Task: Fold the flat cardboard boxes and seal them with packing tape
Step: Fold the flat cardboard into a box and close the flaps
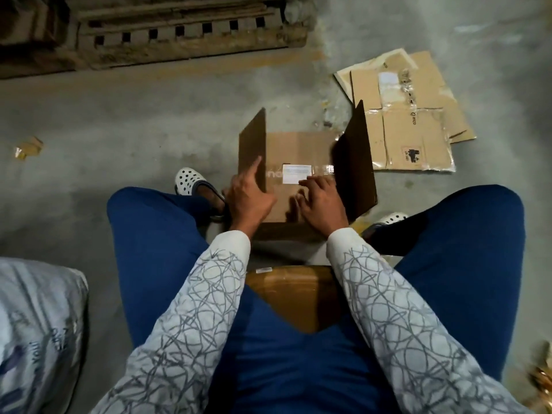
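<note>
Box (298,150) flaps upright, left hand (249,195) at edge

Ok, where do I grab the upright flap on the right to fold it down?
Pinch the right flap at its free top edge, coming from above and outside. It stands upright, hinged to the box, so the top edge gives most leverage.
</note>
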A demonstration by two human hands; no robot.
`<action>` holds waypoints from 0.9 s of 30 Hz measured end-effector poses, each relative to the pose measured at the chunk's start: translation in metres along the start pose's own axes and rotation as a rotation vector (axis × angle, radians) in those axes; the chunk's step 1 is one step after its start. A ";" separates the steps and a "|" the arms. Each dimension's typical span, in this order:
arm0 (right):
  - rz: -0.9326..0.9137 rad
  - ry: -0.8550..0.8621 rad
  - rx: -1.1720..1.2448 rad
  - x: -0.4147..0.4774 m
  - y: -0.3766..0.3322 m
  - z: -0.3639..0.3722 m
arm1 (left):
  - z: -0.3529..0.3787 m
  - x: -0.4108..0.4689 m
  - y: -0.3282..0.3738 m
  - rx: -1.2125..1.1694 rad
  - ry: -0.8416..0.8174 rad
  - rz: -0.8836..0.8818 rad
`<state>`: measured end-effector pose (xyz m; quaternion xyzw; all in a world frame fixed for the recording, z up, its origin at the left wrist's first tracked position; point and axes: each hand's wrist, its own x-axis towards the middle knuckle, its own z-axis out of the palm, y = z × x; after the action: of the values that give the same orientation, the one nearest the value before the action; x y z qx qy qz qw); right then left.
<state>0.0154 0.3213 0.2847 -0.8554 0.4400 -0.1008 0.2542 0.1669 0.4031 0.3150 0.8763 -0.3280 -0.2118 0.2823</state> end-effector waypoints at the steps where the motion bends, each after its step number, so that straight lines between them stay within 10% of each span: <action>1: 0.009 -0.053 -0.038 0.007 0.005 0.006 | -0.010 0.000 0.000 -0.073 0.129 -0.012; 5: 0.073 -0.217 -0.123 0.034 0.014 0.017 | -0.045 0.001 -0.019 -0.053 0.381 -0.127; 22: 0.032 -0.218 -0.212 0.018 -0.047 -0.048 | -0.060 0.010 -0.029 -0.447 0.252 -0.188; 27: 0.026 -0.644 -0.078 -0.008 -0.052 -0.073 | -0.074 0.018 -0.032 -0.794 0.053 -0.459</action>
<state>0.0184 0.3277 0.3750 -0.8466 0.3515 0.1952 0.3487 0.2355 0.4374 0.3471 0.7553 -0.0117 -0.3558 0.5503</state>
